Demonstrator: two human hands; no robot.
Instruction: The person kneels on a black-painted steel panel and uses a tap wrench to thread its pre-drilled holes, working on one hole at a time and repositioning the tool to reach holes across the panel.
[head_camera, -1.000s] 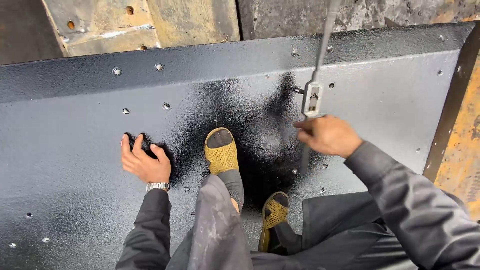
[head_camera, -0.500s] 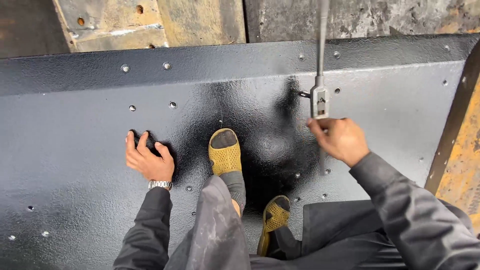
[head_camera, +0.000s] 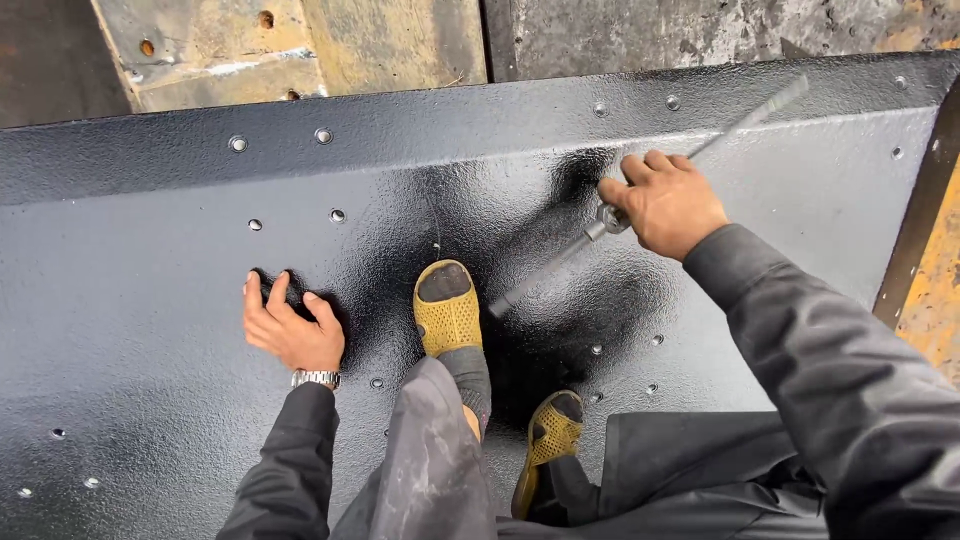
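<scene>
The right hand (head_camera: 665, 203) is gripping a metal rod (head_camera: 560, 265) slanting toward seven o'clock; the left hand (head_camera: 290, 328) is lying open on the black panel (head_camera: 150, 300), at nine o'clock of the yellow sandal (head_camera: 447, 312).

— Where are we gripping the long metal wrench (head_camera: 640, 195)?
— Our right hand (head_camera: 665, 203) is closed around its middle, the bar slanting above the black textured panel (head_camera: 150, 400).
— And our left hand (head_camera: 292, 330)?
— Pressed flat on the panel, fingers spread, beside our yellow slipper (head_camera: 447, 315) and a row of bolts (head_camera: 338, 215).
</scene>
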